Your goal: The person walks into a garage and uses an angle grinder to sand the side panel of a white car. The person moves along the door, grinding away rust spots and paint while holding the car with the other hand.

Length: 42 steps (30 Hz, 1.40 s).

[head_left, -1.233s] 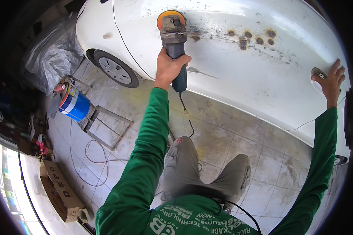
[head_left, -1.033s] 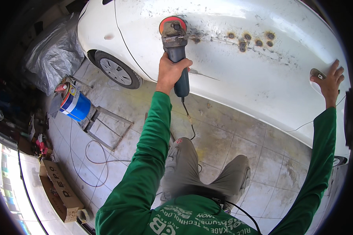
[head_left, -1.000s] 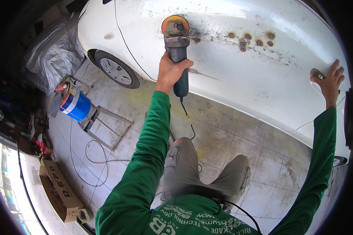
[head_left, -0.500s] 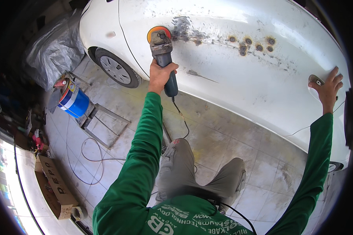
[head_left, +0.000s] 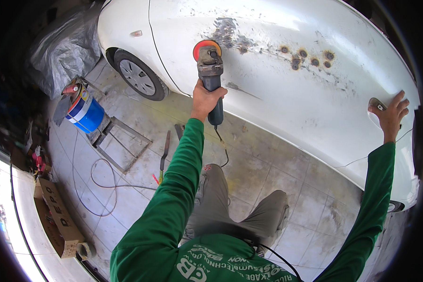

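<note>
An angle grinder is being gripped by the left hand, closed around its body; its red-orange disc is being held at the white car door, left of the rusty spots, contact being unclear; the right hand, fingers spread, is being rested against it by the door handle.

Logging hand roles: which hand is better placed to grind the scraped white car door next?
Probably the left hand: it holds the dark corded grinder; the right hand holds no tool, touching the door.
</note>
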Each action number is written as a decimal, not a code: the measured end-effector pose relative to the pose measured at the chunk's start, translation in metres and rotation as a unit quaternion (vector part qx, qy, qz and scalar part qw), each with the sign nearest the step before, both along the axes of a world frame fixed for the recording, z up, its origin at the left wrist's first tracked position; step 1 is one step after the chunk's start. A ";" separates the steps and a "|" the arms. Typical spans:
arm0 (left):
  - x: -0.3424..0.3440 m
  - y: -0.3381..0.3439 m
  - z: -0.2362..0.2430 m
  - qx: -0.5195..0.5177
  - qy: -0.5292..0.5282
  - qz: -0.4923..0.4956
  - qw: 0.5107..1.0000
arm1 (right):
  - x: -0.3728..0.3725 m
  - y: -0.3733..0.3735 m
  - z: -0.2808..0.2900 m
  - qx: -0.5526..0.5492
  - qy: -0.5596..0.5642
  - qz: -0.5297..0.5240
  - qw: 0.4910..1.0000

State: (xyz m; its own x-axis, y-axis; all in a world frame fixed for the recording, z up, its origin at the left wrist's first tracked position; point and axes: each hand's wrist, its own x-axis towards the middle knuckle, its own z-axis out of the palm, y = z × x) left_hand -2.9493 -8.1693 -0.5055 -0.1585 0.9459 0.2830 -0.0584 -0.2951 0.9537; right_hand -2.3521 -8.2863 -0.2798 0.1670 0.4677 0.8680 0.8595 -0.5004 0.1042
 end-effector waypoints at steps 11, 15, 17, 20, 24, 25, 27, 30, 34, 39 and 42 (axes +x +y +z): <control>-0.007 -0.006 0.011 -0.030 0.055 -0.011 0.998 | 0.014 0.003 -0.003 0.014 -0.020 0.015 1.000; -0.007 -0.009 0.010 0.017 0.121 -0.032 0.992 | 0.018 0.007 -0.003 0.016 -0.017 0.005 1.000; 0.007 -0.011 0.011 0.032 0.148 -0.024 0.988 | 0.021 0.006 -0.004 0.018 -0.025 0.001 1.000; 0.014 -0.012 0.012 0.019 0.170 -0.024 0.985 | 0.018 0.003 -0.004 0.018 -0.029 0.005 0.999; 0.015 -0.007 -0.001 -0.013 0.117 0.014 0.993 | 0.016 0.008 -0.003 0.023 -0.022 0.003 0.999; 0.015 -0.008 -0.003 -0.012 0.113 0.014 0.993 | 0.016 0.009 -0.004 0.024 -0.018 0.002 1.000; 0.021 -0.014 0.001 0.007 0.130 0.007 0.991 | 0.016 0.008 -0.004 0.030 -0.019 0.003 0.999; 0.040 -0.018 0.004 0.053 0.165 -0.003 0.985 | 0.017 0.005 -0.006 0.030 -0.030 0.001 0.999; 0.043 -0.018 -0.004 0.011 0.119 0.010 0.993 | 0.018 0.005 -0.006 0.033 -0.027 0.007 0.999; 0.039 -0.022 -0.007 -0.011 0.110 -0.003 0.994 | 0.016 0.008 -0.007 0.038 -0.020 0.008 0.999; 0.045 -0.027 0.000 0.017 0.164 -0.008 0.986 | 0.015 0.004 -0.008 0.040 -0.020 0.021 0.999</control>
State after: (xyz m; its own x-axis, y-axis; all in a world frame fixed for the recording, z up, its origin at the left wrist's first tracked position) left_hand -2.9041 -8.1968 -0.5057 -0.0376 0.9364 0.3489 0.2458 -0.3298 0.9115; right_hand -2.3371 -8.2828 -0.2876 0.1127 0.4019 0.9087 0.8761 -0.4717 0.1000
